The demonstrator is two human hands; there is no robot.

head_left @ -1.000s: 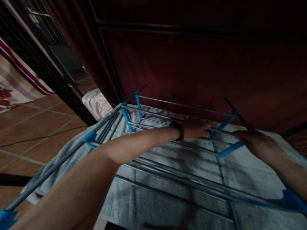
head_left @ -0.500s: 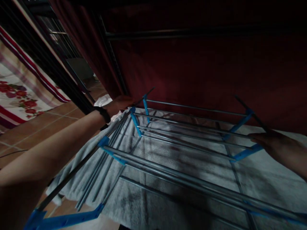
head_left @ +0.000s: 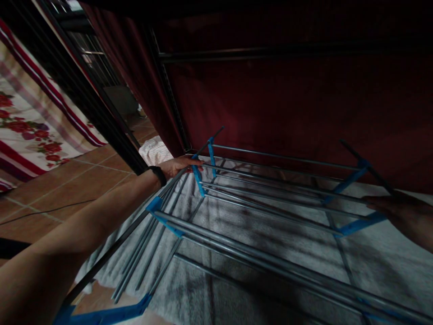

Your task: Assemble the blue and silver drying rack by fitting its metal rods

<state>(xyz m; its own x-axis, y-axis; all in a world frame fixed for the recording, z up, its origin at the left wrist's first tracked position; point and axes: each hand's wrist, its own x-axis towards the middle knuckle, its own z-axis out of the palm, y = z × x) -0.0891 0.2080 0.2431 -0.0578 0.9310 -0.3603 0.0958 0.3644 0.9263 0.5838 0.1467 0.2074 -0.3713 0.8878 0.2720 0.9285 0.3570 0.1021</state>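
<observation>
A partly assembled rack of grey metal tubes [head_left: 267,250] and blue plastic connectors lies on a grey fleecy blanket [head_left: 237,289]. My left hand [head_left: 179,166], with a dark band at the wrist, is closed around the rack at the second blue connector [head_left: 198,177] on the left side. Its fingers reach over the joint to the tube end. In shadow at the right edge, my right hand [head_left: 407,216] is closed at the matching right-side joint, above a blue connector [head_left: 363,224]. That joint is mostly hidden by the hand.
Several loose tubes [head_left: 144,253] lie on the blanket at left. A dark red curtain [head_left: 287,108] hangs behind, with a black metal frame [head_left: 101,108] on the left. Beyond it are floor tiles [head_left: 72,189], a thin cable and a floral cloth [head_left: 30,131]. Striped white cloth [head_left: 154,151] lies behind my left hand.
My left hand has come forward onto the blue connector, fingers now over the joint. My right hand stays at its joint. The whole view has shifted slightly, the rack appearing further right.
</observation>
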